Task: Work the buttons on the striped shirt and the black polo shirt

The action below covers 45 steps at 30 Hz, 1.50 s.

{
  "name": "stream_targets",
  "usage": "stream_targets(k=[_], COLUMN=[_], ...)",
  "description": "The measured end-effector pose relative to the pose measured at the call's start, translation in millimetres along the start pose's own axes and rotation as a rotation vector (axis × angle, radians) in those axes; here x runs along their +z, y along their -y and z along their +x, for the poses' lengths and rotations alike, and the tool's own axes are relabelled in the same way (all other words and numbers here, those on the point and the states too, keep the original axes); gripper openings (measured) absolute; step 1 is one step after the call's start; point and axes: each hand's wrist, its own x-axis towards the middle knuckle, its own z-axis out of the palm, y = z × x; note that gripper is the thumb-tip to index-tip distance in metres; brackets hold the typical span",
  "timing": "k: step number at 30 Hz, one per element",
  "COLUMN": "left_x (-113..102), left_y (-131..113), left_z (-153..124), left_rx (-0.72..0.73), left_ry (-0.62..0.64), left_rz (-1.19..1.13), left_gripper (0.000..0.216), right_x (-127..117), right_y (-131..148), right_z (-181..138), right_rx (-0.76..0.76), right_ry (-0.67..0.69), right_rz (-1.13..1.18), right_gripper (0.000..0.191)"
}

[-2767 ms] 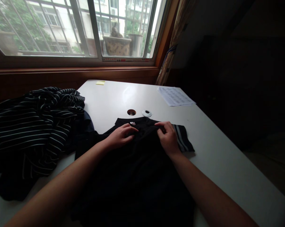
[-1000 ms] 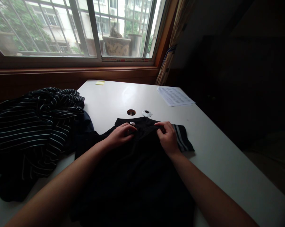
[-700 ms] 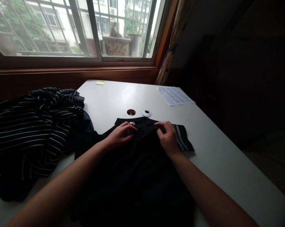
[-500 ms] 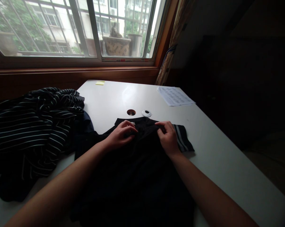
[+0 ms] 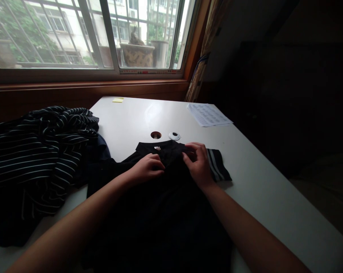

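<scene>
A black shirt (image 5: 160, 212) lies spread on the white table (image 5: 259, 182), collar toward the window, with a grey-striped sleeve cuff (image 5: 215, 168) sticking out at the right. My left hand (image 5: 147, 168) rests on the fabric just below the collar, fingers curled and pinching the cloth. My right hand (image 5: 198, 163) is beside it, fingers bent and gripping the shirt near the right shoulder. A small white label (image 5: 157, 148) shows at the neckline.
A heap of dark striped clothing (image 5: 37, 151) covers the table's left side. Beyond the shirt are a cable hole (image 5: 155, 135) and its round cap (image 5: 174, 135). A printed sheet (image 5: 208, 114) and a yellow note (image 5: 117, 100) lie farther back under the window.
My left hand slid down and a bit nearer, away from the collar label. My right hand shifted slightly left. The view drifted a little to the right.
</scene>
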Motion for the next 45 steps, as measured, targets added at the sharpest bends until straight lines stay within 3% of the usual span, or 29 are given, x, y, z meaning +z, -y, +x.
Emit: stream_targets(k=[7, 13, 21, 30, 35, 45], left_x=[-16.4, -19.9, -17.4, -15.4, -13.0, -6.7], left_y=[-4.8, -2.0, -5.5, -3.3, -0.8, 1.0], left_z=[0.8, 0.4, 0.0, -1.4, -1.2, -1.3], left_rx=[-0.209, -0.257, -0.325, -0.380, -0.335, -0.276], left_ry=[0.036, 0.025, 0.024, -0.003, 0.046, 0.015], left_rz=[-0.306, -0.359, -0.376, -0.372, -0.373, -0.235], left_gripper=[0.027, 0.029, 0.031, 0.035, 0.035, 0.026], right_x=[0.4, 0.2, 5.3, 10.0, 13.6, 13.4], right_y=[8.7, 14.8, 11.8, 12.7, 16.2, 16.9], right_z=[-5.9, -10.8, -12.5, -9.9, -8.9, -6.4], right_rx=[-0.165, -0.208, -0.217, 0.022, 0.170, 0.403], right_ry=[0.131, 0.371, 0.557, 0.536, 0.542, 0.621], right_rz=[0.007, 0.034, -0.034, 0.017, 0.066, 0.141], right_gripper=[0.017, 0.010, 0.012, 0.013, 0.015, 0.018])
